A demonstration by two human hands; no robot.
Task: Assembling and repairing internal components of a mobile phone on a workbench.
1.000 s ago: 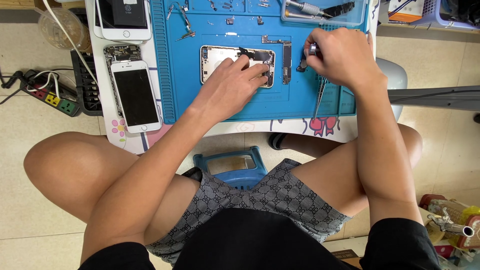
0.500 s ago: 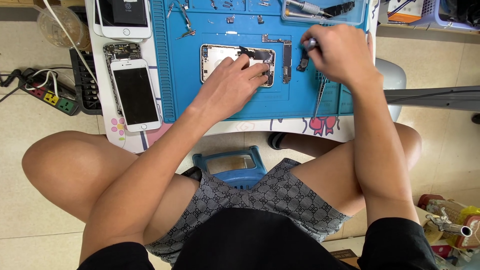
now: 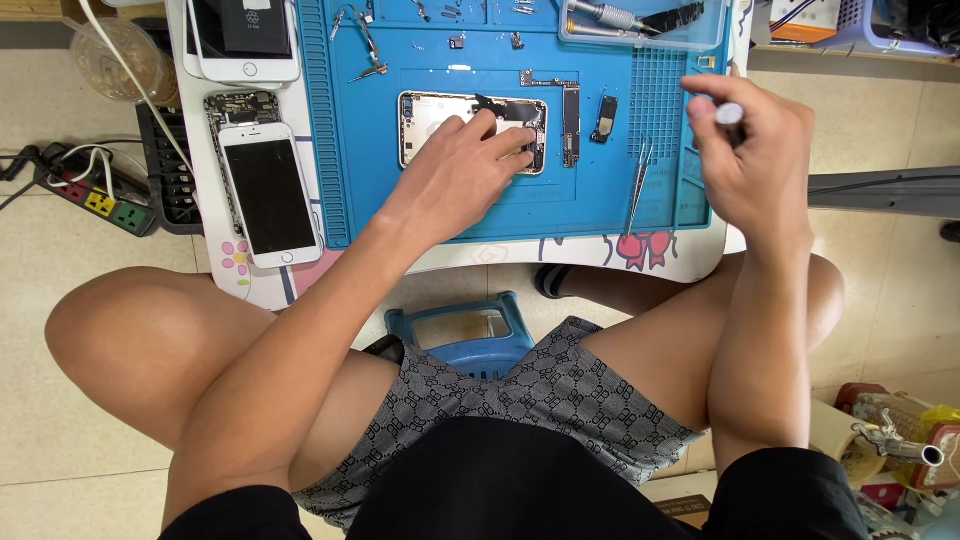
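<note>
An opened phone body point(image 3: 430, 120) lies in the middle of a blue work mat point(image 3: 380, 200). My left hand point(image 3: 462, 170) rests on it, fingers pressed on its right half. My right hand point(image 3: 752, 160) is over the mat's right edge, closed around a grey-tipped screwdriver point(image 3: 729, 116). A long circuit board point(image 3: 570, 112) and a small black part point(image 3: 606, 106) lie just right of the phone body. Tweezers point(image 3: 637, 186) lie on the mat between my hands.
A white phone point(image 3: 268, 193) lies left of the mat, with a bare phone frame point(image 3: 240, 105) and another white phone point(image 3: 243, 40) behind it. A clear tray point(image 3: 645, 25) with tools sits at the back. A power strip point(image 3: 95, 198) lies on the floor at left. A blue stool point(image 3: 462, 335) stands below.
My right hand has moved right, away from the parts beside the phone body, to the mat's right edge, still holding the screwdriver. My left hand stays on the phone body.
</note>
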